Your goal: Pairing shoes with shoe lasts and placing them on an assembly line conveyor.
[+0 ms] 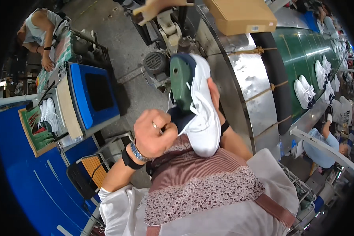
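Currently, far left, another person [41, 33] works at a separate station, and a blue bin [91, 96] sits near white shoes [49, 114] on the side worktop [63, 108]. Your left hand [153, 135] is closed in a fist at the collar of the white shoe [198, 114], apparently pulling its laces. Your right hand [214, 92] is behind the shoe, gripping it upright against your chest. Judged step: lacing or tightening over the green last [181, 80]. Next, you need steady tension. Rightward, the conveyor [306, 51] carries finished pairs; nothing blocks you.
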A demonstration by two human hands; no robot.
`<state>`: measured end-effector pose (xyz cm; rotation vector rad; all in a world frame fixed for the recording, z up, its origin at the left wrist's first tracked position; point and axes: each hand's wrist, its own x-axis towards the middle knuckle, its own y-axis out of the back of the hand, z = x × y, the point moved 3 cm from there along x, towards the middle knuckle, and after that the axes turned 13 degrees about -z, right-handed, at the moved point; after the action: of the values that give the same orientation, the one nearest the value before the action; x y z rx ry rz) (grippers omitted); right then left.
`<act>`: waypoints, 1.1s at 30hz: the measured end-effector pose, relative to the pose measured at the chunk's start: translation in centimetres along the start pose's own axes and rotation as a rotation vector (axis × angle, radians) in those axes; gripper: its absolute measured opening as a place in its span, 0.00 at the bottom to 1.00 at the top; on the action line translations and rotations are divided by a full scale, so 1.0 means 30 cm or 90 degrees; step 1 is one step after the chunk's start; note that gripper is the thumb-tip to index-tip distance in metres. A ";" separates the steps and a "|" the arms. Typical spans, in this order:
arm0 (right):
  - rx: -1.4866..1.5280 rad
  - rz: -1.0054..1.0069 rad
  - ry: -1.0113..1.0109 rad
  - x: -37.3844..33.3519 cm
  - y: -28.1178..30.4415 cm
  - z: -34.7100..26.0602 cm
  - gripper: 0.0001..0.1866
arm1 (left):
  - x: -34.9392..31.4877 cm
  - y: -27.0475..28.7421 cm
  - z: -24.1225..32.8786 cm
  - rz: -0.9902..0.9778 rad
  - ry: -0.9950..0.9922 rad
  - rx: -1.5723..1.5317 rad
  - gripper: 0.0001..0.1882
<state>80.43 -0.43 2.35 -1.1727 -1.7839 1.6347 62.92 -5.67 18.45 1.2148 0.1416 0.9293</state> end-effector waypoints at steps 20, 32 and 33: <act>-1.253 0.208 0.267 0.256 -0.223 -0.469 0.47 | 0.192 -0.623 -0.447 0.104 0.494 -0.548 0.12; -1.679 0.311 0.001 0.442 -0.424 -0.333 0.47 | 0.195 -0.766 -0.501 0.191 0.418 -1.122 0.17; -1.685 0.313 0.009 0.455 -0.401 -0.336 0.47 | 0.195 -0.775 -0.495 0.193 0.427 -1.151 0.16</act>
<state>77.68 17.25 12.93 -1.9743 -2.9293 -2.0742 70.85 8.21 -4.77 -0.7748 -0.3330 1.1648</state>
